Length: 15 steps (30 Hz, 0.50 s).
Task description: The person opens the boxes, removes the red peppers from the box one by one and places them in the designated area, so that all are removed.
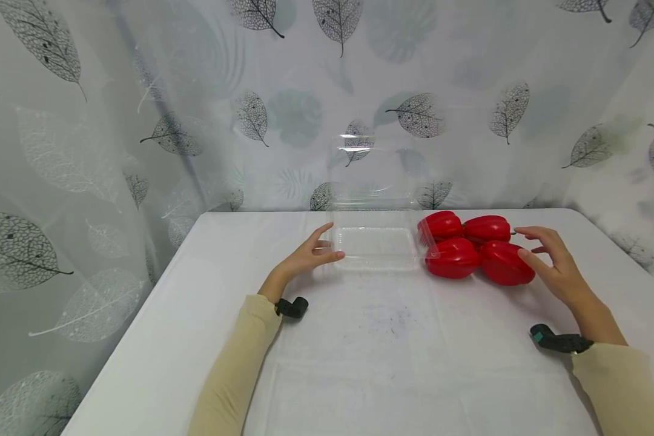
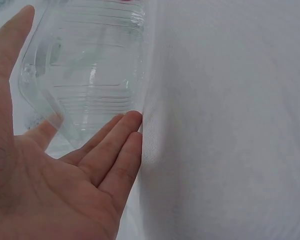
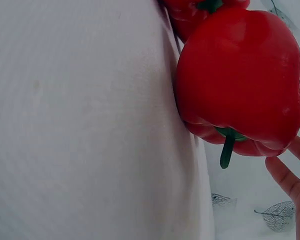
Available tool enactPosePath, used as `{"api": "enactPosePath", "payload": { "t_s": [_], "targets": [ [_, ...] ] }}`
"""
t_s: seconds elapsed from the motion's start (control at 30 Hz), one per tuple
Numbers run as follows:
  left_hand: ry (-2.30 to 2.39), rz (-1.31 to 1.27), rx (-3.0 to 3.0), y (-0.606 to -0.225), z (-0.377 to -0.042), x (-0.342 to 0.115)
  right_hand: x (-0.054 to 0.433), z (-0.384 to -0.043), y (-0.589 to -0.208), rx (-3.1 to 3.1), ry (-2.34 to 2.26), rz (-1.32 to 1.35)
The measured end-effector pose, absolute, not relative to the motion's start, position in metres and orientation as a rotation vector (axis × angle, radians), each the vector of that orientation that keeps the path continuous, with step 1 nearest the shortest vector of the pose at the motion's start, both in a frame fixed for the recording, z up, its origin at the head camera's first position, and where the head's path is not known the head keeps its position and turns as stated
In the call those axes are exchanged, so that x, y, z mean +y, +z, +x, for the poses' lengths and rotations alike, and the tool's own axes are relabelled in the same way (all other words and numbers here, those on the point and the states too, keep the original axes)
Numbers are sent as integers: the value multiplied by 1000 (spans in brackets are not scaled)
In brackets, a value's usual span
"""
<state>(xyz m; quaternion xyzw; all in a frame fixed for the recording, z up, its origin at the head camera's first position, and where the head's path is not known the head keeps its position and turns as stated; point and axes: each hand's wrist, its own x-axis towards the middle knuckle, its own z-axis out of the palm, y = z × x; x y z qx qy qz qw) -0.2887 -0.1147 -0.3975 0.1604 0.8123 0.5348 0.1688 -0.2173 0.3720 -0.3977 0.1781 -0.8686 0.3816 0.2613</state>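
Note:
A clear plastic clamshell box (image 1: 376, 245) sits at the back middle of the table, its lid (image 1: 373, 172) standing up behind the base. At the box's left side is my left hand (image 1: 306, 254), fingers extended and thumb apart; in the left wrist view the fingertips (image 2: 134, 119) are right at the box wall. Several red bell peppers (image 1: 451, 259) are clustered against the box's right side. My right hand (image 1: 557, 266) reaches around the front right bell pepper (image 1: 505, 263), thumb and fingers spread. The right wrist view shows this pepper's green stem (image 3: 228, 150) and a fingertip close by it.
The table (image 1: 370, 351) has a white cloth cover with slight creases. A leaf-patterned curtain (image 1: 305, 72) hangs right behind the table and along its left and right sides. Each wrist wears a dark strapped-on camera (image 1: 561, 340).

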Motion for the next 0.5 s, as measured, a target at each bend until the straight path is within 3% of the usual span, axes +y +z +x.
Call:
{"api": "enactPosePath", "payload": {
  "t_s": [0.5],
  "targets": [
    [1491, 385, 2388, -399, -294, -112, 357, -213, -374, -2508, 955, 498]
  ]
}}
